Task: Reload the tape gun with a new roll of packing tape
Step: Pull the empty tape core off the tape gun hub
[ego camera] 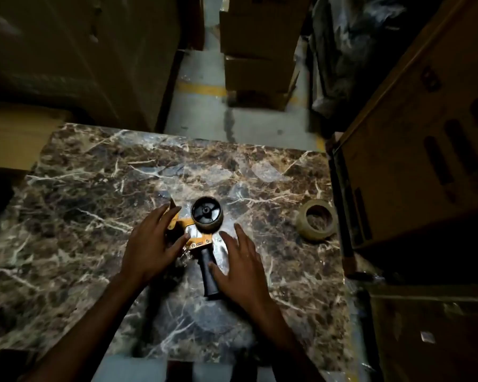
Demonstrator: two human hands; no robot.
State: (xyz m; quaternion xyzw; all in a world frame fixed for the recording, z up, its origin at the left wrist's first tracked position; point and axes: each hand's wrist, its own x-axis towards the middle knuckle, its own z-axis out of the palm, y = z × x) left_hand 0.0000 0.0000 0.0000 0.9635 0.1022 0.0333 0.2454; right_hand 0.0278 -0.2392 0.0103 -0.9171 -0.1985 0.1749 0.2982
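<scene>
From the head camera, no brand, label or writing can be read anywhere; the dark marks on the cardboard box at right are too dim to make out. The tape gun lies on its side near the middle of the marble-patterned tabletop, black handle toward the person, its black spool hub bare of tape. The roll of packing tape lies flat near the tabletop's right edge, well apart from the gun. The left hand has a loose, spread grip over the gun's orange frame, thumb touching the metal plate. The right hand is open, fingers splayed, beside the handle, holding nothing. More boxes stand on the floor beyond.
</scene>
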